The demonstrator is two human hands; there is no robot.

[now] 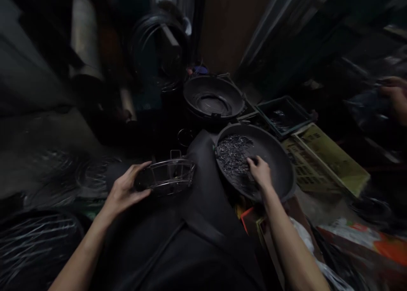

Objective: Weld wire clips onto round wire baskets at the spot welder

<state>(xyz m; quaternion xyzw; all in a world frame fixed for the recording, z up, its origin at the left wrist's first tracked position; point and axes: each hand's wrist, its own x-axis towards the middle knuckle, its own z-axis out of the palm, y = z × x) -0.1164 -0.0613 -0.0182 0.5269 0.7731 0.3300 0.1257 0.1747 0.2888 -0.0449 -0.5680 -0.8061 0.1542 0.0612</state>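
Observation:
My left hand (129, 187) grips the left end of a round metal wire frame (173, 181), thumb below and fingers above, holding it over my lap. My right hand (260, 171) reaches into a wide dark pan (280, 168) with its fingertips pinched at a heap of small metal pieces (234, 153). Whether a piece is between those fingertips is too dark to make out. The heap covers the left side of the pan. Dark cloth (203, 223) lies over my legs under the frame.
Behind stands a second dark basin (211, 96). To the right are a green-rimmed tray (282, 115) and a yellow crate (327, 159). Wire parts (38, 244) lie in a container at lower left. Another person's hand (396, 93) shows at the far right.

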